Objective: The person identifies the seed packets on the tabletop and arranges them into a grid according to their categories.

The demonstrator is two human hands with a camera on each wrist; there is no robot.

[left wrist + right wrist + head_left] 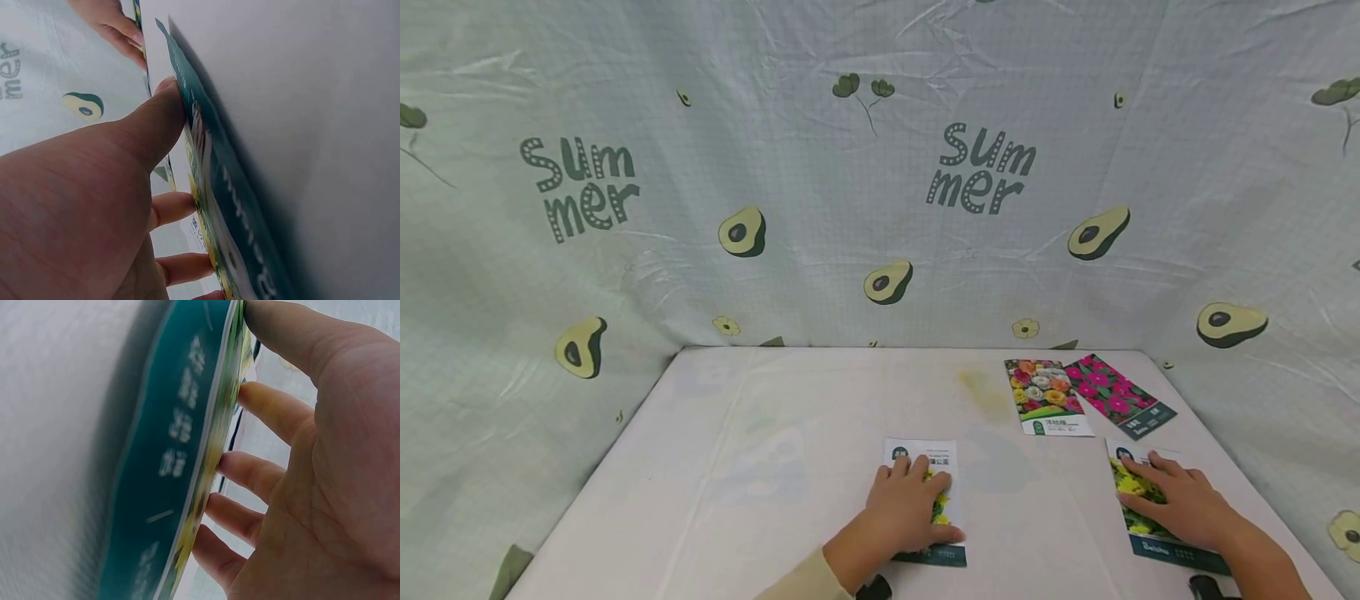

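Near the front middle of the table lies a seed packet (pixel 951 460) with yellow flowers and a dark teal bottom band. My left hand (pixel 904 504) rests on it with spread fingers, covering much of its picture. In the left wrist view, the thumb (pixel 164 115) and fingertips press on the packet's face. Another yellow-flowered seed packet (pixel 1157 546) lies at the right, its teal band toward me. On that packet lies my right hand (pixel 1191 504), fingers spread. The right wrist view shows its fingertips touching the printed face, above the teal band (pixel 162 444).
Behind the right hand lie two more seed packets: one with mixed-colour blooms (pixel 1045 396) and a pink-flowered one (pixel 1116 396), their edges meeting. A white cloth covers the table (pixel 760 467). Avocado-print curtain (pixel 820 192) hangs along the back and both sides.
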